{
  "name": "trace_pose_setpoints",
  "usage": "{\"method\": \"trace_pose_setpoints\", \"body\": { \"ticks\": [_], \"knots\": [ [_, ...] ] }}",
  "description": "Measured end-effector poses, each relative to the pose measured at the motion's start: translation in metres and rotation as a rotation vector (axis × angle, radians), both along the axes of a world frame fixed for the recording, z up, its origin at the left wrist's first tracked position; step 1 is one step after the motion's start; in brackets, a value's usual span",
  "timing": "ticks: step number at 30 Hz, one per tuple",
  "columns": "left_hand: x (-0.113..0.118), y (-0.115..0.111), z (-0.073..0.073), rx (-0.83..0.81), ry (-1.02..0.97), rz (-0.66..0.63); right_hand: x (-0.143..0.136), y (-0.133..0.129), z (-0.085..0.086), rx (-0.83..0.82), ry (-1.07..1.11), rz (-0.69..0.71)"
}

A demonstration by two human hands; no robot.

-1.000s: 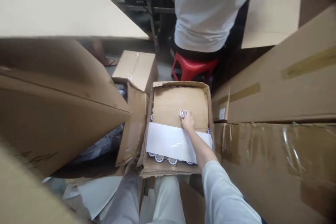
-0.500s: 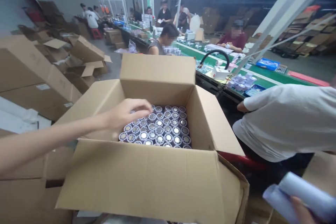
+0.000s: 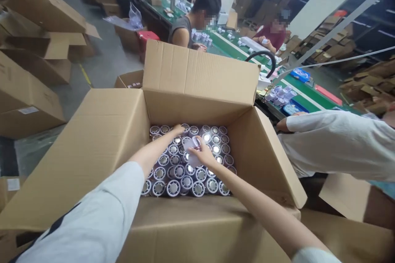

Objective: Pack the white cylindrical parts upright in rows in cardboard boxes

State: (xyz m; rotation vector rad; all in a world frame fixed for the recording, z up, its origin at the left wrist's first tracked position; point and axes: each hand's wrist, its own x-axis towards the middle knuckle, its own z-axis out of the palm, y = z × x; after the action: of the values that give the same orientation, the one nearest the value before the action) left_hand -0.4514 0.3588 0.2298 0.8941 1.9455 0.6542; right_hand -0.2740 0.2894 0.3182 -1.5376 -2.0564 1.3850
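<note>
An open cardboard box (image 3: 197, 230) holds several rows of white cylindrical parts (image 3: 173, 188) with round metallic ends facing up. Near the back of these rows, my left hand (image 3: 178, 130) reaches down with its fingers against the parts; its fingertips are too small and hidden to read. My right hand (image 3: 200, 152) is closed on a pale cylindrical part (image 3: 191, 145), held tilted over the middle of the rows.
A person in a white shirt (image 3: 333, 144) sits close at the right. Beyond the box runs a green work line (image 3: 228, 49) with people at it. Other cartons (image 3: 27, 90) stand at the left, and a red stool (image 3: 146, 41) is behind the box.
The view has tilted down and nearer to the box. My right hand has come from the lower right into the box with a pale part. My left hand has reached lower, onto the rows.
</note>
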Motion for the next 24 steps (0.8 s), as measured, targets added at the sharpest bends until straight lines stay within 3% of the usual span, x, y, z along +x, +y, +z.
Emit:
{"method": "trace_pose_setpoints", "body": {
  "ticks": [3, 7, 13, 15, 18, 20, 24],
  "knots": [
    [0.0, 0.01, -0.019, -0.008, -0.088, -0.008, -0.029, -0.004, -0.04, -0.041, -0.122, -0.048],
    [-0.003, 0.012, -0.029, 0.014, -0.07, 0.042, -0.069, -0.018, -0.064, -0.006, -0.294, -0.07],
    [0.003, -0.03, -0.037, 0.097, 0.028, 0.177, -0.11, -0.04, -0.093, 0.121, -0.638, -0.125],
    [0.008, -0.048, -0.044, 0.182, 0.016, 0.334, -0.11, -0.046, -0.099, 0.126, -0.694, -0.095],
    [0.017, -0.061, -0.058, 0.274, -0.166, 0.527, -0.092, -0.051, -0.1, 0.141, -0.639, 0.0],
    [0.022, -0.055, -0.064, 0.285, -0.275, 0.55, -0.073, -0.05, -0.094, 0.154, -0.572, 0.058],
    [0.026, -0.028, -0.068, 0.363, -0.306, 0.626, -0.032, -0.042, -0.08, 0.221, -0.553, 0.201]
  ]
}}
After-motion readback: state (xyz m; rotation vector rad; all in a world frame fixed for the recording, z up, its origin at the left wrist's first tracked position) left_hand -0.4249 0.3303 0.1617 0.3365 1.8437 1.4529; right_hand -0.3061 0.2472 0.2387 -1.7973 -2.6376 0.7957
